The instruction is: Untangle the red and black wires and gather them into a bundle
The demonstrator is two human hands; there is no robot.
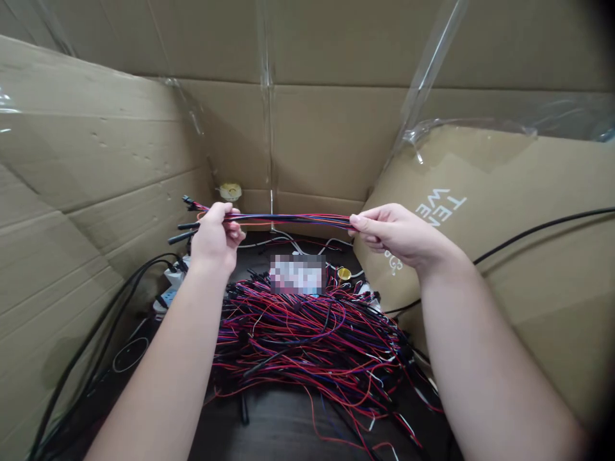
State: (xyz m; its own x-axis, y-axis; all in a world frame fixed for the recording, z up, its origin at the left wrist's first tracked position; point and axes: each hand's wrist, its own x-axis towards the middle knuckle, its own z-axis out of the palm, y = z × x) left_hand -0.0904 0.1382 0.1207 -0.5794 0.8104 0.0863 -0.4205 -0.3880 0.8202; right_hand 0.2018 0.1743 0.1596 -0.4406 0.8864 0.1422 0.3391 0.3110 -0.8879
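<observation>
A small bundle of wires (293, 219), in red, blue, black and orange, is stretched level between my two hands above the table. My left hand (218, 237) is closed round its left part, and black connectors and sleeved ends (181, 235) stick out beyond it. At the other end my right hand (391, 232) pinches the wires between thumb and fingers; the tips there are hidden in the grip. Below lies a big tangled pile of wires (307, 339), mostly red and black with some purple, with dark connectors among them.
Cardboard walls (331, 141) enclose the dark table (269, 416) at the back and sides. A power strip (168, 291) with black cables sits at left. A tape roll (229, 191) is by the back wall. A blurred-out patch (298, 274) covers something behind the pile.
</observation>
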